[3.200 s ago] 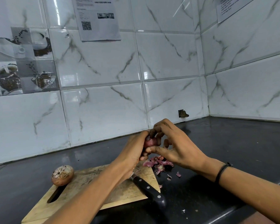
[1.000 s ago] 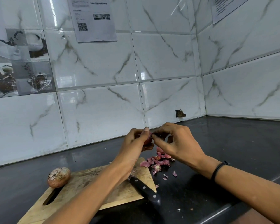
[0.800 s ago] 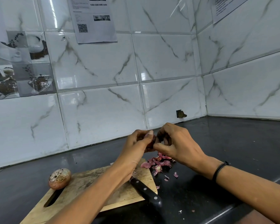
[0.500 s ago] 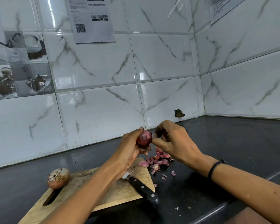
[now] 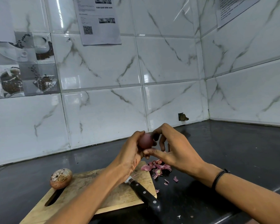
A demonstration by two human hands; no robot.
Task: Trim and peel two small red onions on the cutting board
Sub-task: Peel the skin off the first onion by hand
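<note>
A small red onion is held up in the air above the far right corner of the wooden cutting board. My left hand grips it from the left, fingers curled round it. My right hand touches it from the right, thumb under it and fingertips at its top. A second onion, still in brown papery skin, sits on the board's far left corner. A black-handled knife lies on the board's right side, its blade hidden under my left forearm.
Pink onion peels lie heaped on the dark countertop just right of the board, with a few scraps nearer me. White marble-look tiled walls close the counter at the back and right.
The onion has turned in my hands and now shows a smooth peeled side. My right hand shifted its hold, thumb moving under the onion. Both hands stay above the peel heap.
</note>
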